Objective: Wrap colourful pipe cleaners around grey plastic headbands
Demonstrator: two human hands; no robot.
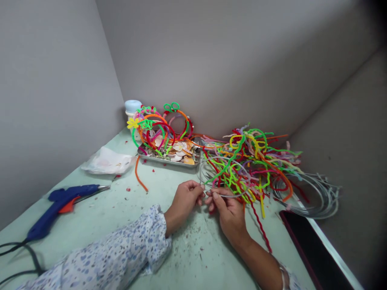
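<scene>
Left fingers (198,191) and right fingers (215,196) pinch a grey hoop (249,182) — pipe cleaners (256,152) crowd behind, glue gun (56,208) off left.

Table (128,197) leaves room leftward; pipe cleaners (263,158) seemingly block rightward.

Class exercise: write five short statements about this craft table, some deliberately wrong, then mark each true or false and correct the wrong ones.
1. The glue gun is mainly blue. True.
2. The metal tray has nothing in it. False: it holds shells.
3. The left hand and right hand are together at the wire ring. True.
4. The phone lies beside the glue gun. False: the phone is at the table's right edge, across from it.
5. The bottle has a red lid. False: its lid is light blue.
</scene>
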